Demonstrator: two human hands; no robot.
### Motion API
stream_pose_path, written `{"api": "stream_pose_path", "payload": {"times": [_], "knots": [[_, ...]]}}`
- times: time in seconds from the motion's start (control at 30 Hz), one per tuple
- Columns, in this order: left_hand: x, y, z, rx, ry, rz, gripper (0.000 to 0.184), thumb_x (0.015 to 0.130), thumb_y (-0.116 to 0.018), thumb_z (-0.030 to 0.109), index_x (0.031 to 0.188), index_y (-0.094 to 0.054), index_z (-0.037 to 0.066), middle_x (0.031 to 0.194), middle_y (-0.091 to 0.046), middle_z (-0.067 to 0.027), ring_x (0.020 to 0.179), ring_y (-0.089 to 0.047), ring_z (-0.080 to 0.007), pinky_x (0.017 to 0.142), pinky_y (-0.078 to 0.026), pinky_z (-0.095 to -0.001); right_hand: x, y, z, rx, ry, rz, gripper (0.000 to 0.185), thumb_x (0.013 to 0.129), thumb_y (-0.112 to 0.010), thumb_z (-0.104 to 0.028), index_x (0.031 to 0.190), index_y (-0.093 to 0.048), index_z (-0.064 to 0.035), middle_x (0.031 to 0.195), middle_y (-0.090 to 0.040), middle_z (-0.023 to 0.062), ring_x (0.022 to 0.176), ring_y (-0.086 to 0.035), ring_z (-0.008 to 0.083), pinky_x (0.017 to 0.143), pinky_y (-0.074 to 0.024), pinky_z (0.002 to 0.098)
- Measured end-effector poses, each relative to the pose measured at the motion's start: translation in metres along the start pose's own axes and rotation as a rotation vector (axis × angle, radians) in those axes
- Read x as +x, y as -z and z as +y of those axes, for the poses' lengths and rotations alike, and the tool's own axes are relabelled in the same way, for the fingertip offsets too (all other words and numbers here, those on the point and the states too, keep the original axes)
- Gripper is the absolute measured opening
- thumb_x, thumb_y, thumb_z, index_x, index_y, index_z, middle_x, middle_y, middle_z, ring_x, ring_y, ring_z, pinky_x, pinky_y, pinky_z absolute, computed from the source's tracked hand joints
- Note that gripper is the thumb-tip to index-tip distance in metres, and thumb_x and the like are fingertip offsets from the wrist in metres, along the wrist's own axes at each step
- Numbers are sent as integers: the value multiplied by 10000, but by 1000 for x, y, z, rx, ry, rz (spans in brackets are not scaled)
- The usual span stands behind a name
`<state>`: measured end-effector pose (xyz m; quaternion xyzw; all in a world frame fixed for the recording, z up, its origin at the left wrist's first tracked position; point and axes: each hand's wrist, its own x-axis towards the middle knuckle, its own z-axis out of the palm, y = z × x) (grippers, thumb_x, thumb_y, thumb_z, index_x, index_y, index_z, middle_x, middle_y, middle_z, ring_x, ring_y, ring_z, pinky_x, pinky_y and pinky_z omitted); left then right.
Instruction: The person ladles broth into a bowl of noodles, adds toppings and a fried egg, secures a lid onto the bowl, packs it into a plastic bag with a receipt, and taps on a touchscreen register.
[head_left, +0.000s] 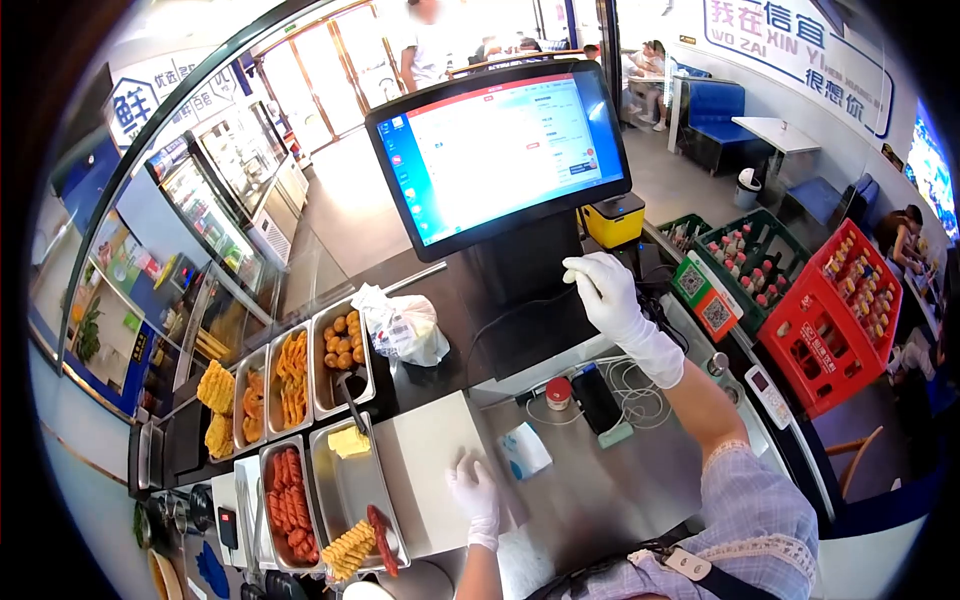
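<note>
My left hand (pixel 474 497), in a white glove, rests open on a pale cutting board (pixel 425 450), its fingers apart and empty. Beside it is a metal tray (pixel 325 470) with a yellow block, a ridged fried piece (pixel 350 550) and a red sausage (pixel 381 540). My right hand (pixel 612 297), also gloved, is raised just below the lower right of a touchscreen monitor (pixel 500 150). Its fingers are partly bent, the index reaching out, and nothing shows in them. I see no contact with the screen.
Trays of red sausages (pixel 288 505), fried strips (pixel 291 375) and brown balls (pixel 344 340) stand at left, near a plastic bag (pixel 400 325). A phone (pixel 597 400), cables and a red-lidded jar (pixel 558 393) lie below the monitor. Bottle crates (pixel 830 320) stand at right.
</note>
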<state>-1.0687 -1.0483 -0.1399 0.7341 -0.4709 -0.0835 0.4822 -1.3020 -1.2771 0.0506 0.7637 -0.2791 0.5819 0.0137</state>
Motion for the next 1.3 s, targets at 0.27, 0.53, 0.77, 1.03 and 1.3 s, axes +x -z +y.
{"api": "stream_pose_path", "payload": {"times": [0.27, 0.53, 0.77, 1.03, 1.3], "knots": [[-8, -3, -4, 36, -105, 67, 179, 834, -545, 14, 997, -601, -33, 1098, -571, -171, 1057, -537, -313, 912, -442, -364, -21, 36, -12, -33, 99, -111, 190, 767, -595, -12, 949, -607, -68, 752, -615, 57, 715, -585, 266, 657, -474, 367], [-71, 16, -5, 62, -101, 70, 228, 840, -528, -11, 1062, -577, -32, 1150, -521, -178, 1061, -534, -311, 911, -452, -358, -14, 60, -4, -47, 32, -124, 154, 810, -563, -32, 954, -608, -63, 744, -608, 71, 719, -589, 268, 654, -472, 368], [-88, 27, -12, 88, -121, 29, 242, 839, -542, -2, 1078, -585, 4, 1092, -552, -169, 1021, -535, -313, 885, -447, -364, 2, 43, 2, 3, -29, -105, 126, 836, -552, -64, 945, -616, -67, 744, -609, 76, 714, -597, 267, 642, -478, 361], [-85, 23, -7, 110, -132, 109, 185, 823, -575, 35, 1002, -620, 17, 1044, -593, -157, 972, -552, -311, 851, -457, -386, -3, 18, -7, 72, -53, -157, 137, 831, -562, -79, 952, -625, -71, 775, -606, 97, 733, -601, 284, 642, -480, 375], [-111, 79, 2, -213, 149, 114, 210, 853, -595, 123, 1046, -624, 46, 1007, -624, -151, 965, -583, -293, 878, -449, -355, -98, -4, -138, 708, -261, -694, 129, 845, -580, -27, 962, -634, -17, 798, -632, 77, 740, -616, 213, 699, -480, 305]]}}
